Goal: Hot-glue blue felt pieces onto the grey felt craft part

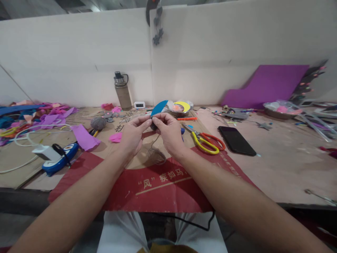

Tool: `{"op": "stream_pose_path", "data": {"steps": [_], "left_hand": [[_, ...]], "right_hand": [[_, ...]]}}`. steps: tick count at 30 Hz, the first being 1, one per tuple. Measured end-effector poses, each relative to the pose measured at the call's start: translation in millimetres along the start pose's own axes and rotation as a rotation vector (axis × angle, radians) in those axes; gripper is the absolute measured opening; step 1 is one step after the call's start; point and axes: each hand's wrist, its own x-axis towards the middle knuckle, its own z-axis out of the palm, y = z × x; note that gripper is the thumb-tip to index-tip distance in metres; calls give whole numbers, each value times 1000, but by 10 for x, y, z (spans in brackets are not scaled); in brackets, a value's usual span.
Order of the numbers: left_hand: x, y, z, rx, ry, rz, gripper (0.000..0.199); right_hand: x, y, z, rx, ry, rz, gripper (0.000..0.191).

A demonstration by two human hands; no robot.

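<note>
My left hand point(133, 133) and my right hand point(169, 133) meet over the middle of the table, both closed with thumbs and fingertips pinching. Between them a blue pointed, leaf-shaped piece point(159, 108) stands up, tilted to the right. At its base, under the fingertips, a small dark thing shows in part; its kind is hidden. A thin brown thread point(155, 140) hangs from it to a loose tangle of thread point(157, 155) on the table. To the right of my right hand lie scissors point(207, 142) with yellow and red handles.
A red printed paper sheet point(158, 196) covers the front edge. At left are a blue power strip point(71, 151), a grey yarn ball point(98, 123) and coloured scraps point(52, 117). A bottle point(123, 93) stands behind. A phone point(236, 140) lies at right.
</note>
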Motion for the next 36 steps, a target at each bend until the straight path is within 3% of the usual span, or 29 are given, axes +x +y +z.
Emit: {"op": "stream_pose_path", "data": {"steps": [13, 24, 30, 36], "left_hand": [[6, 16, -21, 41, -11, 23, 26], [91, -31, -66, 18, -105, 5, 32], [105, -54, -75, 88, -116, 89, 32], [92, -36, -106, 335, -24, 355, 26]], "right_hand": [[-32, -57, 14, 77, -31, 24, 18], [-10, -45, -33, 177, -79, 26, 16], [-30, -45, -17, 137, -73, 26, 16], [-48, -64, -22, -4, -11, -71, 12]]}}
